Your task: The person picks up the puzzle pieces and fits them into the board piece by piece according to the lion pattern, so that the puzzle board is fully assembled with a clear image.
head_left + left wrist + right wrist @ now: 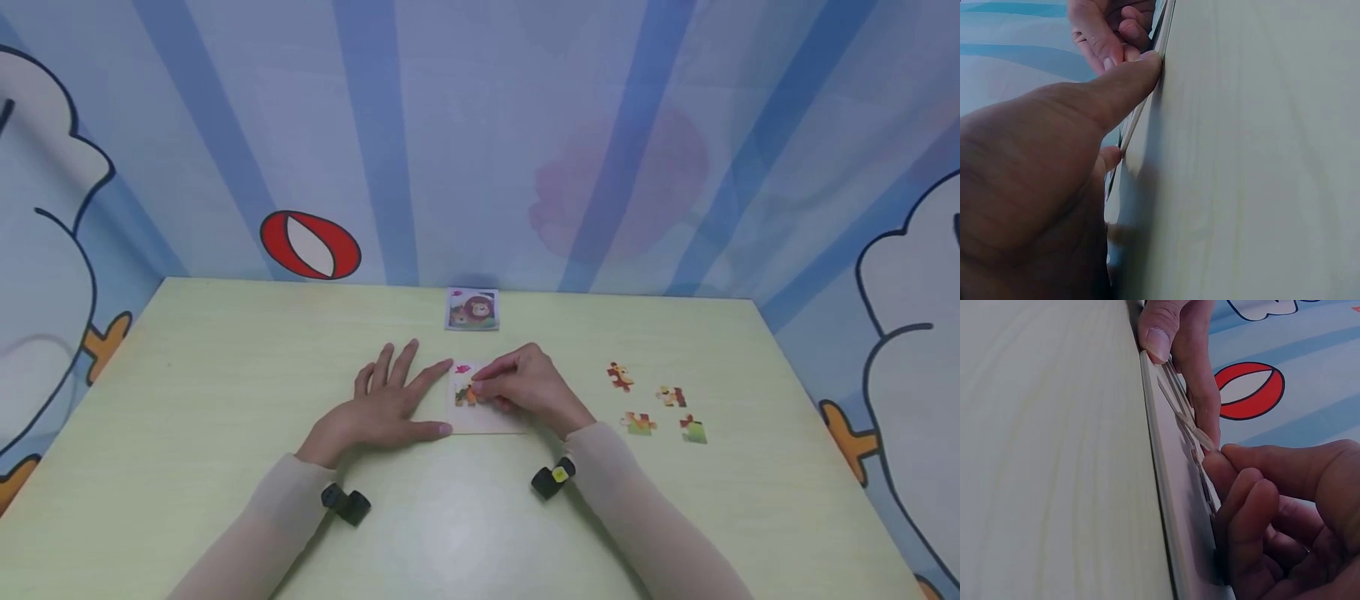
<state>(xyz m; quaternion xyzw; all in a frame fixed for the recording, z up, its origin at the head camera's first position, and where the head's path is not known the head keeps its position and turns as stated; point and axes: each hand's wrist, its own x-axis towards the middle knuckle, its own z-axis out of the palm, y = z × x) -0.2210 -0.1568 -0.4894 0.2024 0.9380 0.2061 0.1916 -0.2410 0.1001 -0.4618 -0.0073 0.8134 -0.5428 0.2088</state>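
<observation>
A pale puzzle board (487, 423) lies flat on the table between the hands, with a pink mark at its upper left. My left hand (386, 412) is spread out flat to the left, its index fingertip and thumb touching the board's left side. Over the board, my right hand (528, 385) pinches a thin puzzle piece (1202, 436) between thumb and index finger. In the right wrist view that piece is tilted, one edge down near the board. Fingers partly hide the board's picture area, so I cannot tell how many pieces lie in it.
Several loose puzzle pieces (639, 423) are scattered on the table (225, 358) to the right of the right hand. A square lion picture (471, 310) lies beyond the board near the back edge. Behind the table hangs a blue striped curtain (480, 150) with cartoon prints.
</observation>
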